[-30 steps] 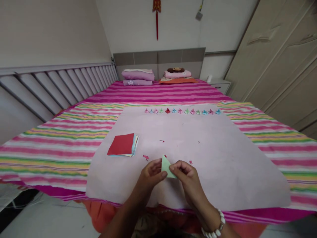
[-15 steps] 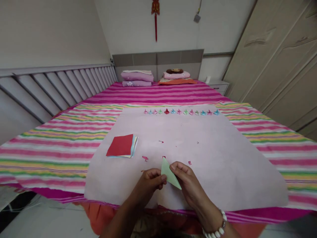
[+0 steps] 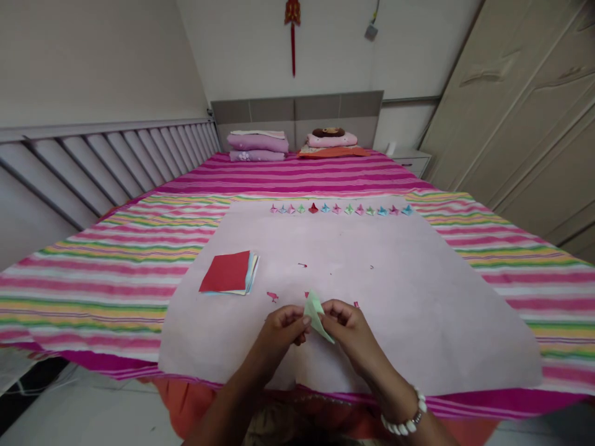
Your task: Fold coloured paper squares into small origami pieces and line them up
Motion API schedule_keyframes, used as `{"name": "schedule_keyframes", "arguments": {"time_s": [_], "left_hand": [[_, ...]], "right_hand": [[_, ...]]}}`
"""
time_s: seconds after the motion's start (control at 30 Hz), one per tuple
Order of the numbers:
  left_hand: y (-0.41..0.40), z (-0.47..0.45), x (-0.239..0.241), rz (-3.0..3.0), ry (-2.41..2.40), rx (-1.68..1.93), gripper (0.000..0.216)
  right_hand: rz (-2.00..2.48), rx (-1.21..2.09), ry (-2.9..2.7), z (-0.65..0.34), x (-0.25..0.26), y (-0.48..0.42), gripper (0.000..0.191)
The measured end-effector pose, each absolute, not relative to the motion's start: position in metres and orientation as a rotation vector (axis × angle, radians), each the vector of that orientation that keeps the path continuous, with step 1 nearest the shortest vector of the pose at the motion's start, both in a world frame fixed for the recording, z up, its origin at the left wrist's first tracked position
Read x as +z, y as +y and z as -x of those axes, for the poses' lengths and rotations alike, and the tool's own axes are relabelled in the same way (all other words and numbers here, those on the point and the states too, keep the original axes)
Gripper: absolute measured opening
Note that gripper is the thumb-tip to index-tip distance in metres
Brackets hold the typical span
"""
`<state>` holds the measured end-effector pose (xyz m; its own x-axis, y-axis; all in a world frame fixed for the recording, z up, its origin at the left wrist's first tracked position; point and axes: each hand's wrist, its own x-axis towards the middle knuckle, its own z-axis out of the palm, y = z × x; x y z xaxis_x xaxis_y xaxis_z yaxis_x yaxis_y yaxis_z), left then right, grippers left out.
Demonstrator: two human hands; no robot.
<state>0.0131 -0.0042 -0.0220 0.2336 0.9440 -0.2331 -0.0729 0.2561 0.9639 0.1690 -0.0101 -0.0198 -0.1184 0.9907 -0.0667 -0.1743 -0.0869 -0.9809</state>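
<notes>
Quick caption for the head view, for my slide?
Left hand and right hand pinch a folded light-green paper over a pale sheet, paper stack nearby.

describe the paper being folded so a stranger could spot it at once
On the striped bed lies a pale pink sheet; at its near edge the left hand and right hand pinch a pale green paper. It is the only piece held up, unlike the red-topped stack lying flat to its left.
</notes>
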Motion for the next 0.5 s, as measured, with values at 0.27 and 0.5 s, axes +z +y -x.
{"name": "schedule_keyframes", "arguments": {"time_s": [0.27, 0.5], "left_hand": [[-0.017, -0.033, -0.013, -1.306, 1.236, 1.035, 0.044], [-0.016, -0.036, -0.012, -1.478, 1.330, 0.980, 0.022]], "right_hand": [[1.197, 0.799, -1.414, -0.161, -0.028, -0.013, 0.013], [1.182, 0.532, -1.604, -0.156, -0.032, -0.020, 0.016]]}}
